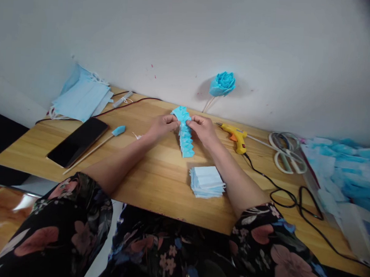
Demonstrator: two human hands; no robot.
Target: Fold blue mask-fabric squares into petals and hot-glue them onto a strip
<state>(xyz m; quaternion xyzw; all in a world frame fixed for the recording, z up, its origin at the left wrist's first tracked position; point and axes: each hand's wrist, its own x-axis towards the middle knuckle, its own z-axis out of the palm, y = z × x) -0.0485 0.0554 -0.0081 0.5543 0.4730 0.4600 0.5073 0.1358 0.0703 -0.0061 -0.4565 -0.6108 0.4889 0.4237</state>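
One long, pleated strip of light-blue fabric (186,139) lies lengthwise away from the operator, above the centre of one light-brown wooden table (158,182). Both hands engage it at its upper half: the left hand (161,127) pinches the left edge between thumb and fingers; the right hand (203,128) pinches the right edge likewise.

Surrounding items:
- One stack of pale-blue fabric squares (206,182), near the right forearm; layers not countable.
- One yellow glue gun with orange trigger (240,138), right of the right hand.
- One pair of white-handled scissors (288,153), beyond the gun.
- One blue fabric flower (222,84), on two pale sticks (209,104), against the wall.
- One thin wooden stick (91,153), tipped with one blue bud (119,130).
- One black smartphone (78,142), beside the stick.
- Several pale-blue face masks (83,96), piled at far left.
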